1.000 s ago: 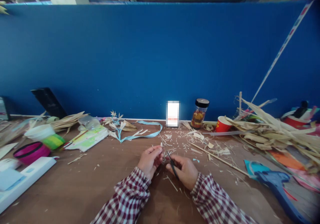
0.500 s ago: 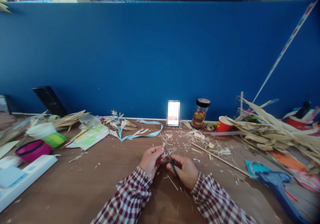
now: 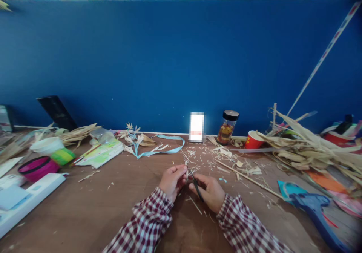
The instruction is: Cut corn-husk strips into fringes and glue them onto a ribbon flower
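My left hand (image 3: 171, 180) is closed in a pinch on a small pale straw piece (image 3: 186, 170) held just above the wooden table (image 3: 93, 211). My right hand (image 3: 209, 192) grips small dark scissors (image 3: 196, 185), their blades pointing up and left at the straw piece. Both hands meet at the table's middle front. Checked red-and-white sleeves cover both forearms. Straw cuttings (image 3: 195, 158) lie scattered right behind the hands.
A light blue ribbon (image 3: 158, 151) and straw flowers lie behind left. A jar (image 3: 227, 126), a red cup (image 3: 252, 140) and a heap of dried husks (image 3: 311, 147) stand right. A blue glue gun (image 3: 311, 207) lies front right. Bowls (image 3: 36, 167), a white tray (image 3: 25, 200) sit left. Blue partition behind.
The hands have stayed together at the same spot; the view has shifted slightly. The scissors remain against the straw piece.
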{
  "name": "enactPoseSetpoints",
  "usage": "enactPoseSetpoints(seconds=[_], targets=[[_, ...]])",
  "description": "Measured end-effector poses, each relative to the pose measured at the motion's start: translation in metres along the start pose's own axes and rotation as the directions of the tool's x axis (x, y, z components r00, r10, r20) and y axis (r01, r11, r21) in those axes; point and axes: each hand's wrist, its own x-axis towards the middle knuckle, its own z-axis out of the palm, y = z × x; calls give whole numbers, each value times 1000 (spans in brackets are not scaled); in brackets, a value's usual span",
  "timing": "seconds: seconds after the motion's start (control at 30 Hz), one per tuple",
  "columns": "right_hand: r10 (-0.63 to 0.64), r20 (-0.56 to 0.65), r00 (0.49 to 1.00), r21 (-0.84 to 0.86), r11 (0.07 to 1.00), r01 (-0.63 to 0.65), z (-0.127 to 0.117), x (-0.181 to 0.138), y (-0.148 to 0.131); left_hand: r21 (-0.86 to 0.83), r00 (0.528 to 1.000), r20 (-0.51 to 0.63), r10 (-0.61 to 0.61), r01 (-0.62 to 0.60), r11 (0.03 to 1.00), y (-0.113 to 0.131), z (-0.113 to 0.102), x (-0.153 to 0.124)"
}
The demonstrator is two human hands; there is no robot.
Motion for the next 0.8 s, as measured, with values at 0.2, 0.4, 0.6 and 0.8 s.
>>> enactPoseSetpoints(seconds=[0.2,0.4,0.6,0.8], targets=[[-3,1,1000,13,1000,3,0,0,-1,-3,1000,-9,-10,10,1000,2,1,-1],[8,3,1000,0,1000,-8,-1,-1,-2,-2,1000,-3,-11,11,1000,1,-1,0],[7,-15,1000,-15,1000,-8,0,-1,0,-6,1000,11,-24,24,1000,2,-1,1],[0,-25,1000,-21,1000,0,0,-1,0,-13,999,11,-38,38,999,2,-1,1]])
